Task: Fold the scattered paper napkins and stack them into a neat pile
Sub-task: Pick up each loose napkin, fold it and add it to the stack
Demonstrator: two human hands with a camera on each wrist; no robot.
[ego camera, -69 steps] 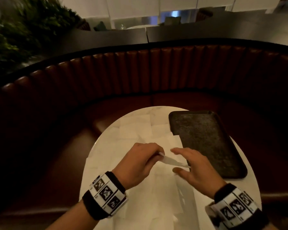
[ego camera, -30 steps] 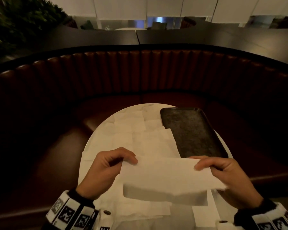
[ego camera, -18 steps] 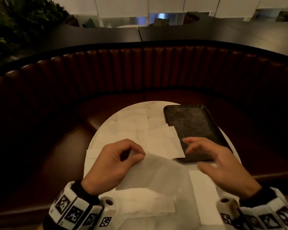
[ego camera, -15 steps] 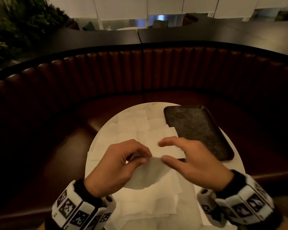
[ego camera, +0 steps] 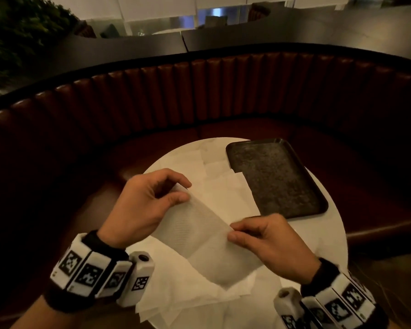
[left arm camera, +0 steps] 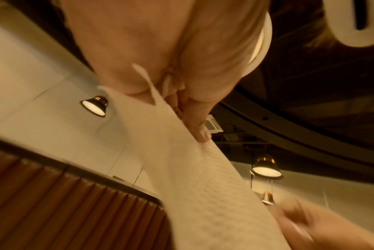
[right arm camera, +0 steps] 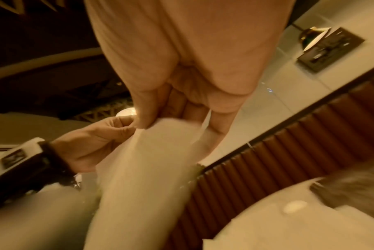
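A white embossed paper napkin [ego camera: 199, 236] hangs in the air above the round table, stretched at a slant between both hands. My left hand [ego camera: 150, 205] pinches its far upper corner between thumb and fingers. My right hand [ego camera: 263, 238] pinches the near right corner. The napkin [left arm camera: 194, 177] fills the left wrist view below the pinching fingertips [left arm camera: 201, 133]. In the right wrist view the same napkin [right arm camera: 151, 169] drops from my right fingertips [right arm camera: 145, 121]. Several other white napkins [ego camera: 214, 186] lie flat and overlapping on the table under the held one.
A dark rectangular tray [ego camera: 275, 176] sits empty at the table's [ego camera: 328, 236] right side. A curved brown leather bench [ego camera: 199, 96] wraps round the far side of the table. Wall lamps [left arm camera: 94, 105] glow overhead.
The hands, close together half a second ago, have drawn apart. My right hand now pinches the near corner, and the napkin is pulled taut between the two hands.
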